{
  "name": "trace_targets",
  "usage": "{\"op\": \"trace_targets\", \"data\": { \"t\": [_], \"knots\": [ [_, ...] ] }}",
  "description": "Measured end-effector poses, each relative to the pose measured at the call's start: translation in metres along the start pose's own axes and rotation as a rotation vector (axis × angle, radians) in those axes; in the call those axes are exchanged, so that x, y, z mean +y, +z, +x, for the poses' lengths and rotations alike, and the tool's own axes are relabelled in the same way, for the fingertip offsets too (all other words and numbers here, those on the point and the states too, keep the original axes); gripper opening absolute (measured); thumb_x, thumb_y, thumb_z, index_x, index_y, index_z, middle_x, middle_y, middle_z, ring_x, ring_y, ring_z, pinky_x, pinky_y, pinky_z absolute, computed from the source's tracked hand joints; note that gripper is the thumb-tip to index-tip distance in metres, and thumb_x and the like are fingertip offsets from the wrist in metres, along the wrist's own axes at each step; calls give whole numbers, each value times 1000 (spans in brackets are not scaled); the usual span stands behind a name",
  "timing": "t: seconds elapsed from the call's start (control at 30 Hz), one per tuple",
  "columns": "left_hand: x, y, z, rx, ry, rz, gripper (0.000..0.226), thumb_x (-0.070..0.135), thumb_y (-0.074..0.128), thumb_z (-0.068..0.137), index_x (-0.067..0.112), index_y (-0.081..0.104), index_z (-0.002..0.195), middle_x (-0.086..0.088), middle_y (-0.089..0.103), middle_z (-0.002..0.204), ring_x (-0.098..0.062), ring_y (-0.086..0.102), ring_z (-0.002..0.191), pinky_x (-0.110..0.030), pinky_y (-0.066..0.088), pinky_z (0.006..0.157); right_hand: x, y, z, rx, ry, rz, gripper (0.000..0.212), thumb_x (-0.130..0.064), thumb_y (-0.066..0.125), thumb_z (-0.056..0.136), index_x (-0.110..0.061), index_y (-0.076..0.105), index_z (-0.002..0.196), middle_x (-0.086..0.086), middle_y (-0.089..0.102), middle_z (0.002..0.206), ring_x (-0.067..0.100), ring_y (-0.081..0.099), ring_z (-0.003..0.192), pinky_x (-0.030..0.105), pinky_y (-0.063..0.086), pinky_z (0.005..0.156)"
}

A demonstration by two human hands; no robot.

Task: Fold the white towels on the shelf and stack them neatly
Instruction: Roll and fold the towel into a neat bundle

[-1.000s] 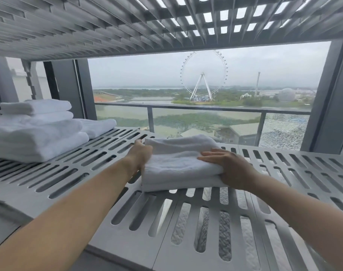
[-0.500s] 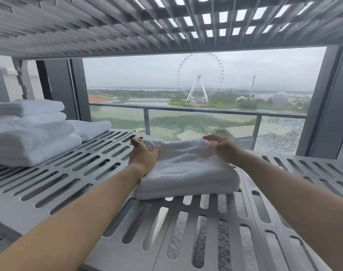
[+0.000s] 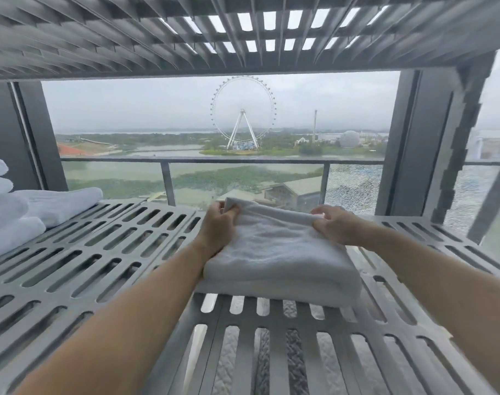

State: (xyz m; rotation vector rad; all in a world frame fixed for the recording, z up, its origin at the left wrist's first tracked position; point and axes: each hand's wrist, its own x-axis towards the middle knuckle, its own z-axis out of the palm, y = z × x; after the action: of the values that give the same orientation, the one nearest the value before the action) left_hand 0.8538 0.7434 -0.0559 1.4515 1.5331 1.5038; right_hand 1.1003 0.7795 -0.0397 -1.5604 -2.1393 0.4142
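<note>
Left hand (image 3: 218, 226), right hand (image 3: 335, 228) pinch towel (image 3: 277, 260) at its 12 o'clock edge; lifting there could sag the fold open before the 9 o'clock stack (image 3: 6, 223).

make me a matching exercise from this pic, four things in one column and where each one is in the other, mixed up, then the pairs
Things
1. folded white terry towel
2. stack of folded white towels
3. white ferris wheel
4. round white dome

Places
A. far left end of the slotted grey metal shelf
B. outdoors, right of centre, in the distance
C. middle of the shelf, far edge gripped by the left hand and right hand
D. outdoors, centre, beyond the balcony railing

Pairs: 1-C, 2-A, 3-D, 4-B
</note>
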Motion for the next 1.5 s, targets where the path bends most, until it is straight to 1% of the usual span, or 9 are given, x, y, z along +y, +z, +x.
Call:
{"op": "trace_targets", "data": {
  "t": [0.13,0.3,0.5,0.7,0.9,1.03,1.2,1.37,1.5],
  "knots": [
    [4,4,24,-92,1,176,12,23,54,87,14,57,95,-3,63,82,-19,59,72,-31,48,63,19,-14,-16,56,55,168,36,-18,43,93,-15,51,128,4,50,110,20,48,97,26,39,72],
    [6,-19,37,-236,-30,208,8,17,59,85,10,62,87,-5,63,79,-16,59,68,-27,46,57,-4,13,-25,-18,14,438,44,-17,46,96,-12,38,139,8,38,145,21,37,131,28,27,107],
    [15,-42,32,-316,-54,455,21,23,61,78,14,55,60,-1,48,54,-14,40,46,-18,30,44,-10,18,-15,-248,29,-138,61,-46,33,96,-30,4,147,-2,-2,157,16,1,144,39,0,117],
    [18,-45,9,-342,-161,621,15,22,56,80,11,58,70,-1,53,59,-13,50,51,-15,35,43,-3,26,-20,-246,-5,-204,58,-52,26,95,-39,-2,145,-9,-10,156,13,-5,143,37,-2,114],
    [-8,-68,-25,-171,377,708,42,26,64,81,26,49,120,-2,54,100,-21,57,93,-28,46,77,-7,25,-40,99,-103,80,41,-39,57,88,-34,51,128,-9,36,146,11,32,134,31,20,109],
    [-14,-90,-37,-460,663,760,54,-1,53,80,36,56,118,9,45,137,-6,37,128,-21,24,108,-14,21,-49,242,-247,83,16,-30,66,82,-34,69,97,-10,59,125,-2,52,107,13,33,92],
    [-14,-98,-38,-616,629,802,69,0,62,71,39,50,126,14,42,141,5,29,126,-3,10,101,-32,17,-61,138,-326,72,12,-33,63,83,-38,68,93,-17,65,109,-3,57,105,14,38,98],
    [-13,-101,-35,-532,726,807,53,23,74,76,36,54,125,10,50,136,-4,39,126,-15,21,106,-66,22,-80,-190,-384,-159,69,-86,49,59,-54,48,120,-32,40,134,-10,35,122,25,25,105],
    [-17,-96,-37,-455,818,807,47,27,74,76,33,59,120,8,57,129,-6,46,120,-9,23,98,-78,39,-85,-153,-460,-303,85,-72,65,60,-43,36,135,-27,35,141,-5,31,127,15,19,103]
  ]
}}
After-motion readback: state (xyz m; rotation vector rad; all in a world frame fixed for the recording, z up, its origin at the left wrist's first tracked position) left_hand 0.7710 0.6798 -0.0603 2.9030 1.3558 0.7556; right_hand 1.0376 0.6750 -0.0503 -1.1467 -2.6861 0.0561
